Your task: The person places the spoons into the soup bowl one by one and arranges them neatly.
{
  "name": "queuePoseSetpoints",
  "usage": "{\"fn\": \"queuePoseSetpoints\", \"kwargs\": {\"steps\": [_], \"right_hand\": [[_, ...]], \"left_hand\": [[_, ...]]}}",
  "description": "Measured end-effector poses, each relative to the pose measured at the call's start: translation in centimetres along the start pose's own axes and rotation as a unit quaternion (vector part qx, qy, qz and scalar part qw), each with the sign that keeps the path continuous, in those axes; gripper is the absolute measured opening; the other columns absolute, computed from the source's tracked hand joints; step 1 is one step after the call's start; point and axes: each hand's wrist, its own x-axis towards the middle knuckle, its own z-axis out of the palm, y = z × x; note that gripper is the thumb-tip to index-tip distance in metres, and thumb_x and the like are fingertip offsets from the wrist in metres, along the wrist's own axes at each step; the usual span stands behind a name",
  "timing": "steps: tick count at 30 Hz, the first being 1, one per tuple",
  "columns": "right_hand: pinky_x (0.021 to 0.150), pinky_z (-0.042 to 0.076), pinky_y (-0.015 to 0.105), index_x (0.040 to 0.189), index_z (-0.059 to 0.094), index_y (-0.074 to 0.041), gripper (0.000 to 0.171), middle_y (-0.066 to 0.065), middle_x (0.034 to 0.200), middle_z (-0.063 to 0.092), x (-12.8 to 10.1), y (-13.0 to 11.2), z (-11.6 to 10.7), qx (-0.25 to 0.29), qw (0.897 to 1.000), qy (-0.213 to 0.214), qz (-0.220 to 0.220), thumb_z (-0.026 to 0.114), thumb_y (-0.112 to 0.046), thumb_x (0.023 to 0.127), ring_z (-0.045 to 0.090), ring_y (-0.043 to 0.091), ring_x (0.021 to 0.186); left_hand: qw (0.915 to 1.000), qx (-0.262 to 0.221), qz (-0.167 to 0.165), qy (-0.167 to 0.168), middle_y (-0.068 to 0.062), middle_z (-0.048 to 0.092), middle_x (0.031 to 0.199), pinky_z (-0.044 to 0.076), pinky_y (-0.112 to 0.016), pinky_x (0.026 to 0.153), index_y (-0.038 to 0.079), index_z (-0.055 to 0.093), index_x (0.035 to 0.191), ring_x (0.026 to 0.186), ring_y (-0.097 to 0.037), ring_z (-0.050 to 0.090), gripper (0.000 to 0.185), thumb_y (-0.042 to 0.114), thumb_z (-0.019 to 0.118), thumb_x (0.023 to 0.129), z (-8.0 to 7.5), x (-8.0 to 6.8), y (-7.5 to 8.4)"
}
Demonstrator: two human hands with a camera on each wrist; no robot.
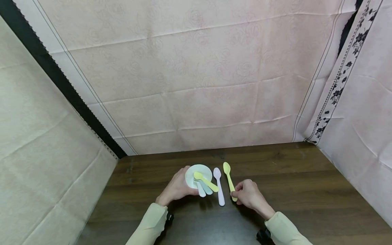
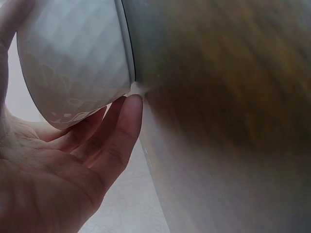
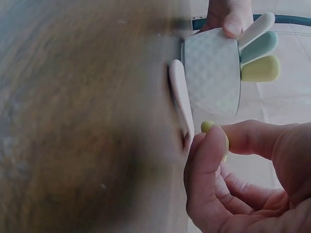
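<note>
A small white bowl [image 1: 198, 174] stands on the dark wooden table [image 1: 291, 190], and my left hand [image 1: 177, 188] grips its side, fingers curled round the faceted wall [image 2: 73, 58]. Three spoons lean in the bowl: yellow [image 1: 206, 181], pale blue and white, their handles sticking out over the rim [image 3: 258, 48]. A pink spoon [image 1: 219, 187] lies flat just right of the bowl [image 3: 214, 75]. My right hand [image 1: 248, 195] pinches the handle end of a second yellow spoon [image 1: 228, 179] between thumb and forefinger [image 3: 210, 145]; its scoop points away from me.
Pink fabric walls with creases close in the back and right [image 1: 199, 75]; a beige fabric panel [image 1: 39, 143] and a black strip stand on the left. Bare tabletop stretches to the right of the spoons.
</note>
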Motion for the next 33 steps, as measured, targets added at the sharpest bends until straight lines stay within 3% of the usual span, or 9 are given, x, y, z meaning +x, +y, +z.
{"fn": "queuePoseSetpoints", "kwargs": {"steps": [18,33], "right_hand": [[0.062,0.061,0.036,0.086,0.076,-0.002,0.009,0.007,0.079,0.073,-0.6,-0.8,-0.9,0.039,0.999,-0.003,-0.005,0.082,-0.005,0.093,0.070,0.015,0.058],[0.063,0.061,0.037,0.091,0.078,0.000,0.006,0.006,0.078,0.075,-1.0,-1.4,-1.3,0.060,0.998,-0.009,-0.020,0.083,-0.004,0.092,0.070,0.017,0.058]], "left_hand": [[0.9999,-0.010,0.004,0.002,-0.004,0.070,0.126,0.054,-0.041,0.095,0.012,0.060,0.143,0.113,-0.020,0.064,0.093,0.045,0.103,0.068,-0.1,-0.1,0.2],[0.9999,-0.010,0.003,0.004,-0.004,0.070,0.127,0.054,-0.041,0.095,0.013,0.060,0.142,0.113,-0.018,0.063,0.091,0.044,0.103,0.068,-0.2,-0.1,0.3]]}}
